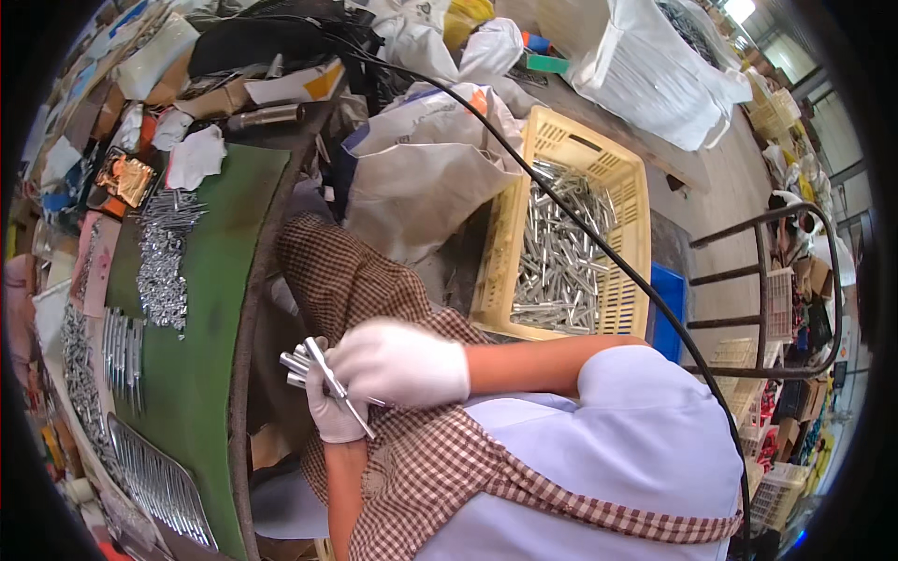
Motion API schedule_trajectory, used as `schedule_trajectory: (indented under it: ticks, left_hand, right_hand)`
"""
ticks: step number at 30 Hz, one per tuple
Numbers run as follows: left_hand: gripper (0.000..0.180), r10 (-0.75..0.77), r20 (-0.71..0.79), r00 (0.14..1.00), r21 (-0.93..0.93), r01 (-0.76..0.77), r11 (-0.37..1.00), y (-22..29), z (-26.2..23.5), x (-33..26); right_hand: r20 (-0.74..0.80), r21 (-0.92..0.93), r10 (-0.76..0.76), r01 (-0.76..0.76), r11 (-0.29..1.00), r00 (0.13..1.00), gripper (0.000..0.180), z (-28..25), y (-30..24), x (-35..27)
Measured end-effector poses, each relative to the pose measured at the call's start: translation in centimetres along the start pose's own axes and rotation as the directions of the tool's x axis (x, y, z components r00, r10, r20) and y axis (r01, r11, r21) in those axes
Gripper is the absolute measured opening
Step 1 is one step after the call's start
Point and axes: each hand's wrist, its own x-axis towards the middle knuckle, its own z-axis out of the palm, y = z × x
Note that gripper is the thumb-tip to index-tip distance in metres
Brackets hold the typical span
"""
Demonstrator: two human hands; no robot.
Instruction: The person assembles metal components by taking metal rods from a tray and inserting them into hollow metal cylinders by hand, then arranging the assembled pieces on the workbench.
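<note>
Several silver metal rods (298, 366) are being held in the left hand (333, 418); motion's blurring the right hand (404, 363), grip can't be told. Snug bunching's being advised, tbh.

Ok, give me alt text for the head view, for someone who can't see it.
A gloved left hand holds a bunch of slim metal pieces, the gloved right hand, blurred, partly covering it. At left, a green table bears small metal parts; at upper right, a yellow crate holds loose metal rods.
</note>
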Motion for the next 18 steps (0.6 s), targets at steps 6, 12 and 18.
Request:
schedule_trajectory:
  ticks: [6,12,18]
  left_hand:
    - [0.045,-0.175,0.415,0.893,-0.055,0.217,0.975,-0.3,0.3,-0.6]
    - [0.045,-0.275,0.489,0.828,0.071,0.276,0.958,-0.3,-0.7,0.1]
    - [0.047,-0.304,0.483,0.822,0.076,0.306,0.949,-0.2,-0.1,-0.2]
  right_hand:
    - [-0.720,-0.227,0.504,-0.849,0.478,0.477,0.015,-13.3,9.0,-14.4]
    - [-0.468,-0.319,0.827,-0.812,-0.488,-0.313,0.078,-15.8,13.2,-32.5]
    - [-0.382,-0.440,0.878,-0.779,-0.447,-0.288,0.062,-14.4,12.1,-33.6]
